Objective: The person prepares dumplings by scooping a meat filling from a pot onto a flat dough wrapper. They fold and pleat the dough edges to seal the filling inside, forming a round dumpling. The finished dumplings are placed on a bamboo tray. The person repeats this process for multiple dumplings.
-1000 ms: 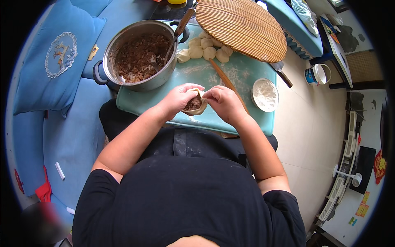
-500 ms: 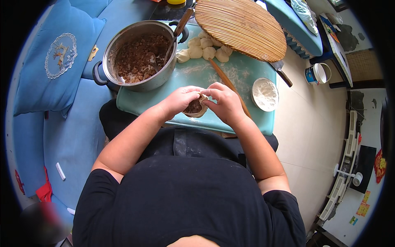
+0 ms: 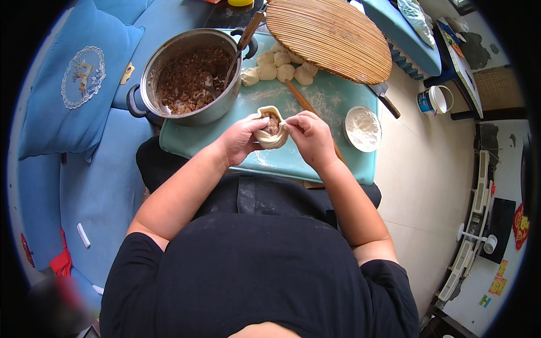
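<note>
A round dough wrapper with brown meat filling (image 3: 271,129) is cupped between both hands above a teal board (image 3: 315,101). My left hand (image 3: 241,138) holds its left side, fingers under it. My right hand (image 3: 307,135) pinches the wrapper's right edge. Behind my left hand stands a steel pot of minced filling (image 3: 190,79) with a wooden-handled utensil (image 3: 243,42) leaning in it. Several dough lumps (image 3: 279,70) lie on the floured board past the hands.
A wooden rolling pin (image 3: 301,102) lies on the board by my right hand, next to a small bowl of flour (image 3: 363,128). A round woven tray (image 3: 329,36) sits at the back. Blue cushions (image 3: 79,79) lie left; a tiled floor with a mug (image 3: 433,100) is right.
The hands have shifted slightly and the wrapper edge is folded up more around the filling. The pot, board and tray stay put.
</note>
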Demonstrator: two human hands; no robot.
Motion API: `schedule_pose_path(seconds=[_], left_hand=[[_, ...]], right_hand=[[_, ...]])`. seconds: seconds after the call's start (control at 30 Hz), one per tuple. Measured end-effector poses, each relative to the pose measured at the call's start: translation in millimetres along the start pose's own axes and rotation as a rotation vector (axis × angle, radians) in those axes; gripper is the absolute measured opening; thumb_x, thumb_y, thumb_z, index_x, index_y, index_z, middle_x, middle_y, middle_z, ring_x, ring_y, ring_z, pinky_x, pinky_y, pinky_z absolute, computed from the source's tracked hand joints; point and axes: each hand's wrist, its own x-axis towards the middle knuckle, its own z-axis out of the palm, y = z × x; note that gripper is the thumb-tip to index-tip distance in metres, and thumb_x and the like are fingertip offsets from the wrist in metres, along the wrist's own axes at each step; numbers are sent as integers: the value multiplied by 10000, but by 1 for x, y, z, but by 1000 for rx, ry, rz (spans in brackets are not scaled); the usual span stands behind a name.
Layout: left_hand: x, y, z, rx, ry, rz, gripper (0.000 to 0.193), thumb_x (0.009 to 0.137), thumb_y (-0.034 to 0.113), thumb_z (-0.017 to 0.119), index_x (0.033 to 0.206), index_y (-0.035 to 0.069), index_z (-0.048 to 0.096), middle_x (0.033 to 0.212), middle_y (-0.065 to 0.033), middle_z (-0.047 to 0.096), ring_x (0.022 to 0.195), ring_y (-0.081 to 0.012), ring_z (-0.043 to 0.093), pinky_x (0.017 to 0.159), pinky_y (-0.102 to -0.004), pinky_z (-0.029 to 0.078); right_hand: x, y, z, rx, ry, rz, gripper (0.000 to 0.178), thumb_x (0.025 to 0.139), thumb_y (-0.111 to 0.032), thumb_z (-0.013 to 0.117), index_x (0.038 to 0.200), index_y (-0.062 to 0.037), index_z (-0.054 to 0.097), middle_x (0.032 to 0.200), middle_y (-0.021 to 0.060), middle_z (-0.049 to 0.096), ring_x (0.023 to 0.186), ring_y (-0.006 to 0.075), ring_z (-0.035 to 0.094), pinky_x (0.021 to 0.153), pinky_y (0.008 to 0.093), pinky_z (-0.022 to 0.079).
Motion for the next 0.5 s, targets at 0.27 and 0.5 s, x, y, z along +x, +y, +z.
schedule_pose_path(seconds=[0.27,0.5], left_hand=[[-11,6,18,75,35,15,325,912,175,485,1217,88,414,1094,-101,547,958,-228,598,743,-429,543],[-11,8,18,208,9,41,335,892,159,503,1209,81,432,1056,-100,562,900,-208,611,644,-380,565]], right_hand=[[1,-7,-8,81,-155,46,104,748,-68,659,840,-19,656,811,99,609,764,260,604,688,319,491],[1,-11,-8,157,-144,249,171,714,-71,690,877,-39,649,832,78,590,716,215,581,654,304,478]])
